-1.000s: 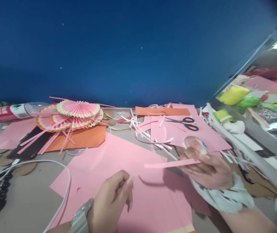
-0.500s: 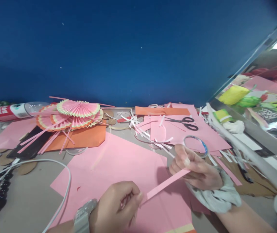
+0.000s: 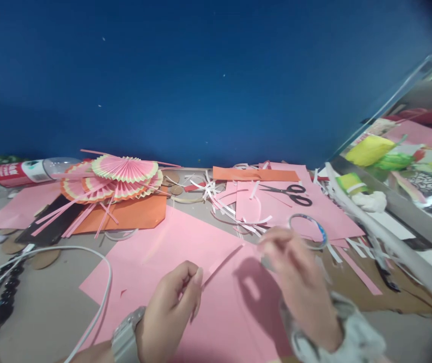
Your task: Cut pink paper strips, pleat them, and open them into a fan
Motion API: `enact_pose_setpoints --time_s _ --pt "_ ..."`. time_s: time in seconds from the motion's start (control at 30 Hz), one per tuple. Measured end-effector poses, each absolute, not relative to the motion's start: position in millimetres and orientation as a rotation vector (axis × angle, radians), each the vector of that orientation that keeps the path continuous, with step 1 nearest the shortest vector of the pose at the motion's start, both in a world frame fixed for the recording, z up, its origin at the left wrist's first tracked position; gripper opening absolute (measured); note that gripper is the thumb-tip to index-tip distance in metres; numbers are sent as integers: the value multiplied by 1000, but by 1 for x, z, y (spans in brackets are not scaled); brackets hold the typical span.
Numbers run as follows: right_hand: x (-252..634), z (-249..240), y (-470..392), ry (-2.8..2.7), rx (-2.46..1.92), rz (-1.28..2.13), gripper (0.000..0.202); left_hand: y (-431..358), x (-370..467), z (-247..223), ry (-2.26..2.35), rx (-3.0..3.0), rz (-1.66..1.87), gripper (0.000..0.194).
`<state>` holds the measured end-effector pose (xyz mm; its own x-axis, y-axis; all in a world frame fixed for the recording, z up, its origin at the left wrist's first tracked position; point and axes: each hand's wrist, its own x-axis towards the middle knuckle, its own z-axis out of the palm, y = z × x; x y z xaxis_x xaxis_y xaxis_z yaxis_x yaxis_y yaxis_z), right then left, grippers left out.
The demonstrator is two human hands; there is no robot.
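Note:
My left hand [image 3: 172, 307], with a grey watch on its wrist, pinches one end of a narrow pink paper strip [image 3: 223, 264]. The strip's free end points up and to the right, over a large pink paper sheet [image 3: 155, 282]. My right hand [image 3: 295, 282], a pale scrunchie at its wrist, is raised over the sheet's right side, apart from the strip. Motion blurs its fingers, so whether they hold anything is unclear. Just behind it lies a roll of tape [image 3: 322, 233] with a blue inner ring.
Scissors [image 3: 291, 193] lie on pink paper at the back right, near white paper scraps [image 3: 210, 190]. Pleated paper rosettes [image 3: 125, 171] rest on orange paper at the back left, beside a plastic bottle [image 3: 24, 172]. A white cable [image 3: 108, 282] loops at left. A blue panel [image 3: 185, 80] stands behind.
My right hand has let go of the pink strip's far end and moved off it. My left hand has risen slightly with the strip, which now tilts more steeply.

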<state>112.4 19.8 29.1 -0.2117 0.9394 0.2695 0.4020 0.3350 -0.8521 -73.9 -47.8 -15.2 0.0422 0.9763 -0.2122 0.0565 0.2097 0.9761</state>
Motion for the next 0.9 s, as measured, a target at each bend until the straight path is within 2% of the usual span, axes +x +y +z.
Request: enact_pose_setpoints --time_s 0.13,0.27,0.63,0.9 --pt "88 15 -9 -2374 -807 498 37 -47 -74 -16 1281 1107 1034 29" --pt "79 10 -13 -2469 -766 344 42 -43 -75 -13 1246 1086 1067 25" --pt "85 0 -5 -2573 -815 332 50 -39 -76 -12 1211 1081 1076 17" --pt "85 -1 -8 -2567 -717 529 56 -42 -73 -12 1250 1125 1077 35"
